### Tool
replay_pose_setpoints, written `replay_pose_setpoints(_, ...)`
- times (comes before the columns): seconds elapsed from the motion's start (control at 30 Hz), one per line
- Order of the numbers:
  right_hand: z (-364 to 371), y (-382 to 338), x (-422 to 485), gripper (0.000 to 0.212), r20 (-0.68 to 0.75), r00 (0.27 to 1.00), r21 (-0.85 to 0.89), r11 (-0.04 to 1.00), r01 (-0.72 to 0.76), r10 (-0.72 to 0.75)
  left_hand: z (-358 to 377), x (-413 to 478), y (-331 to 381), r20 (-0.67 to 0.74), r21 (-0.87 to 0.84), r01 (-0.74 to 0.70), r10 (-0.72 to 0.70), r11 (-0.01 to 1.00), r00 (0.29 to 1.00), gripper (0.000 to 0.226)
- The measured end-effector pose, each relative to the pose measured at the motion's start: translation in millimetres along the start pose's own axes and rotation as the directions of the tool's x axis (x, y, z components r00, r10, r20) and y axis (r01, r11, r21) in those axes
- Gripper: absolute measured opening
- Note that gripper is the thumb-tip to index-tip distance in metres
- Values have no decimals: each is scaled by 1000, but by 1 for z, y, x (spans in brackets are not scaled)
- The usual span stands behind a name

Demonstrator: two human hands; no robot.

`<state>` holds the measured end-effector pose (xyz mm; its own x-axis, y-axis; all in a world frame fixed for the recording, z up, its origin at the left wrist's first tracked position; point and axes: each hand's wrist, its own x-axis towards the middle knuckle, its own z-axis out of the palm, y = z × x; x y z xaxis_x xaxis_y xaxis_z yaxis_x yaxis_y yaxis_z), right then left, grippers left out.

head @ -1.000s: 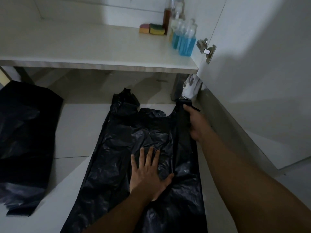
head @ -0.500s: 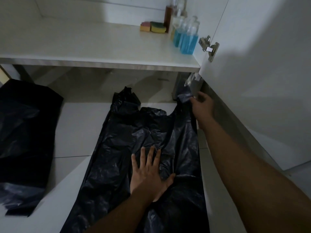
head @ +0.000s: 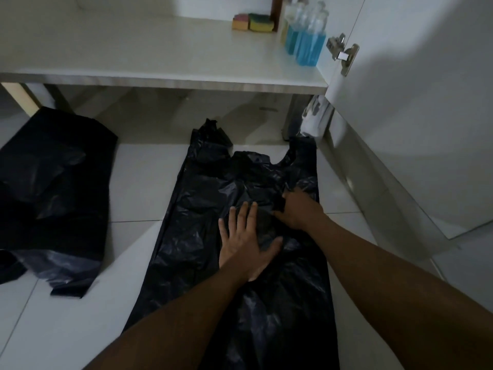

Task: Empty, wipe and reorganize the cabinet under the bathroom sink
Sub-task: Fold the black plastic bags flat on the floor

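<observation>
Black bag (head: 202, 209): left hand (head: 244, 244) pressing flat on it, right hand (head: 300, 209) pinching fold.

black plastic bag (head: 202, 209), blue liquid bottles (head: 306, 48), yellow-green sponge (head: 261, 22), white shelf (head: 133, 49)

Readable text: none in this dim view.
Blue-liquid bottles (head: 306, 46): clear plastic on the cabinet shelf, no label or brand legible.
Sponges (head: 253, 22): plain coloured blocks, no print to be made out.
Black plastic bag (head: 213, 209): crinkled dark film on the floor tiles, no lettering or logo legible.
Second black bag (head: 53, 182): the same to the left, no markings legible.
Door hinge (head: 342, 53): bare metal, any stamp too small to read.
</observation>
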<state>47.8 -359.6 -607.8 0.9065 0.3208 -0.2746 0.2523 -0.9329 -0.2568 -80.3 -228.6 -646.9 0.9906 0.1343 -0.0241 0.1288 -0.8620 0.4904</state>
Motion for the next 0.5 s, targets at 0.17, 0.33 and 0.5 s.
replay_pose_setpoints(0.17,3,6,-7,80,92,996,-44,999,-9,13,-32,3,-33,-269,-50,-52,37,997,963,72)
replay_pose_setpoints(0.33,-15,-12,-18,76,-42,997,-73,996,59,-63,-99,13,-70,142,329,-43,-4,943,990,99)
replay_pose_setpoints(0.5,-25,-41,-23,130,343,939,-145,987,64,-11,-133,19,-83,519,404,-256,11,878,855,145)
